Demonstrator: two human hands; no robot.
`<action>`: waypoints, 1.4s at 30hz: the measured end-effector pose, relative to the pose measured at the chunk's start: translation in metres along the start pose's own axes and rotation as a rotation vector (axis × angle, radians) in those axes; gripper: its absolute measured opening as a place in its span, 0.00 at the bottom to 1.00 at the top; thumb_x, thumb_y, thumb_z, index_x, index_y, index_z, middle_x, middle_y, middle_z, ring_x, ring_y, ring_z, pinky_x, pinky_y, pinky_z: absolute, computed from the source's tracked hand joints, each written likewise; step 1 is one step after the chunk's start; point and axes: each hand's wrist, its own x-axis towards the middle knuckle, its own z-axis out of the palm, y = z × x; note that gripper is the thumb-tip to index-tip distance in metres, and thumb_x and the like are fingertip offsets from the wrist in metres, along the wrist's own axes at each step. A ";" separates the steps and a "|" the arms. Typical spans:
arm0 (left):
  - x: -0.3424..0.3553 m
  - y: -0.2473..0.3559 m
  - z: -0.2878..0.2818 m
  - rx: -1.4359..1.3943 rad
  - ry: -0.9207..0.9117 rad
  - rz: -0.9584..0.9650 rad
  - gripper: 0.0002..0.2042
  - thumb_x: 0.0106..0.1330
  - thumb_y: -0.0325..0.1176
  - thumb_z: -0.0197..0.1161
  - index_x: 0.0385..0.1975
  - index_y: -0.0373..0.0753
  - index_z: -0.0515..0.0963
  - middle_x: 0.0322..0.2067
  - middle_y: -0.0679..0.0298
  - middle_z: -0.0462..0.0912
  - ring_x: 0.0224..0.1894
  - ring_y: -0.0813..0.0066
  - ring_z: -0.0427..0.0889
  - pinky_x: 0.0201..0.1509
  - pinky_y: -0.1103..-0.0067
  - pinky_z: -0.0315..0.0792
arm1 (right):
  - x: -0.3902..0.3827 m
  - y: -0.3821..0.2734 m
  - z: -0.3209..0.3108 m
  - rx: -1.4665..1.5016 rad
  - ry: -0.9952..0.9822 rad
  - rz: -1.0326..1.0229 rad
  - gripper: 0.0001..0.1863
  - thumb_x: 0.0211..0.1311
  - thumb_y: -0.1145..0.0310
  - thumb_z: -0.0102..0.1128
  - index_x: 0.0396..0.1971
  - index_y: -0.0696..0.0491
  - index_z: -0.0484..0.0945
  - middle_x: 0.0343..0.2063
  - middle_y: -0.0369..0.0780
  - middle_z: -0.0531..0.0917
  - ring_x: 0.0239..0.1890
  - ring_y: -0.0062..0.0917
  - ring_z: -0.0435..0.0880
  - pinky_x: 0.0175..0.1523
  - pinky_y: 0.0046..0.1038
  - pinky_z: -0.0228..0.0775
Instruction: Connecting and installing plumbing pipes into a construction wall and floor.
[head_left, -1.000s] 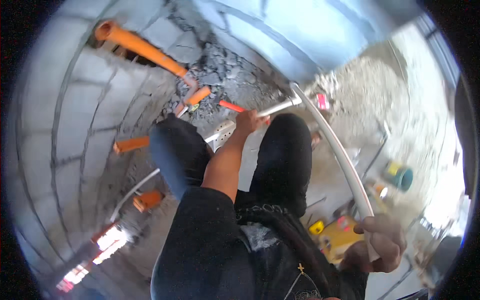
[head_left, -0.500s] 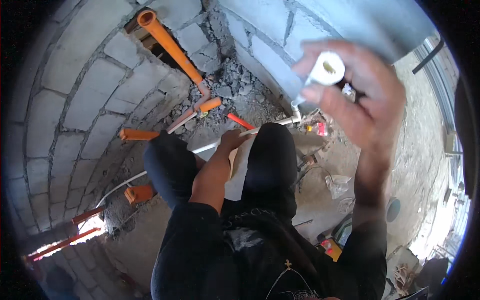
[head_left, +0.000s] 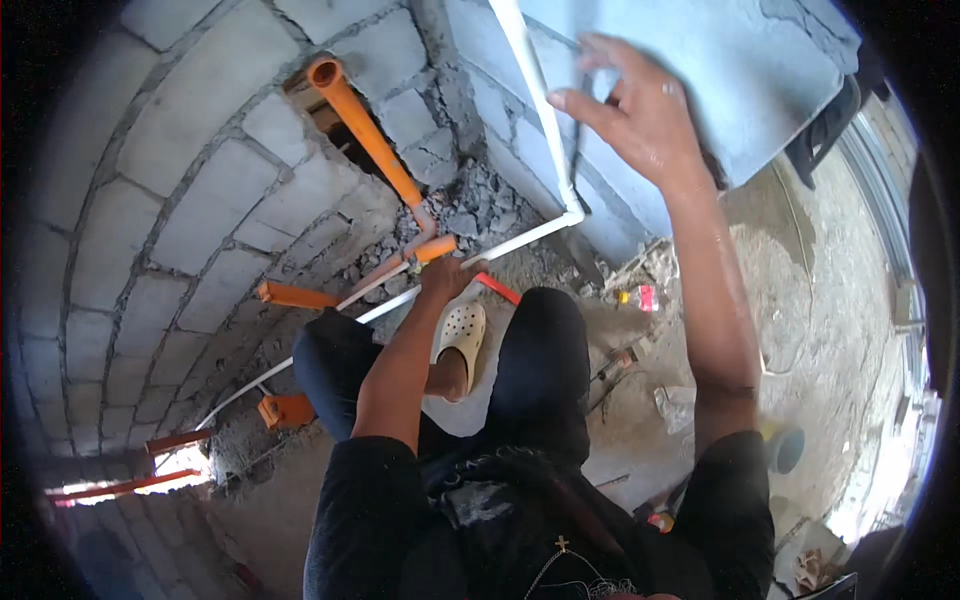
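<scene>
A white plastic pipe [head_left: 525, 238] runs low across the rubble, with an elbow [head_left: 573, 212] at its right end. From that elbow a second length of white pipe [head_left: 540, 100] rises along the block wall. My left hand [head_left: 450, 275] is closed round the low pipe, close to a short orange pipe piece [head_left: 435, 248]; its fingertips are partly hidden. Beside the rising pipe, my right hand [head_left: 645, 115] is raised with fingers apart, holding nothing. Whether its thumb touches the pipe I cannot tell.
A long orange pipe [head_left: 370, 130] slants out of a hole in the left wall. Broken rubble [head_left: 480, 200] fills the corner. A red pipe [head_left: 498, 289] lies by my knee, a bottle with a red label [head_left: 645, 298] to the right, and a bucket [head_left: 785, 450] farther back.
My right hand has let go of the rising pipe's end and moved up and slightly left. That pipe now tilts away toward the wall. My left hand has stayed on the low pipe.
</scene>
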 end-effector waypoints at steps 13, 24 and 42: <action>-0.004 0.014 -0.103 -0.188 0.301 0.090 0.38 0.59 0.74 0.49 0.16 0.39 0.80 0.14 0.51 0.77 0.23 0.48 0.81 0.26 0.60 0.72 | -0.083 0.131 0.153 -0.142 0.061 0.459 0.32 0.61 0.44 0.62 0.38 0.66 0.78 0.22 0.53 0.81 0.28 0.49 0.83 0.36 0.45 0.74; -0.041 -0.101 -0.201 -0.211 0.055 0.012 0.20 0.66 0.49 0.64 0.45 0.37 0.79 0.32 0.62 0.84 0.36 0.72 0.81 0.38 0.71 0.74 | -0.031 0.061 0.135 0.469 -0.065 0.734 0.24 0.67 0.52 0.56 0.23 0.60 0.77 0.10 0.38 0.75 0.12 0.20 0.74 0.18 0.28 0.63; -0.199 -0.400 -0.013 -2.150 1.243 -1.041 0.47 0.59 0.76 0.46 0.63 0.36 0.60 0.40 0.50 0.75 0.47 0.47 0.77 0.44 0.50 0.73 | -0.020 0.099 0.162 0.528 -0.236 1.038 0.31 0.64 0.50 0.55 0.65 0.48 0.69 0.60 0.39 0.71 0.56 0.28 0.70 0.58 0.28 0.61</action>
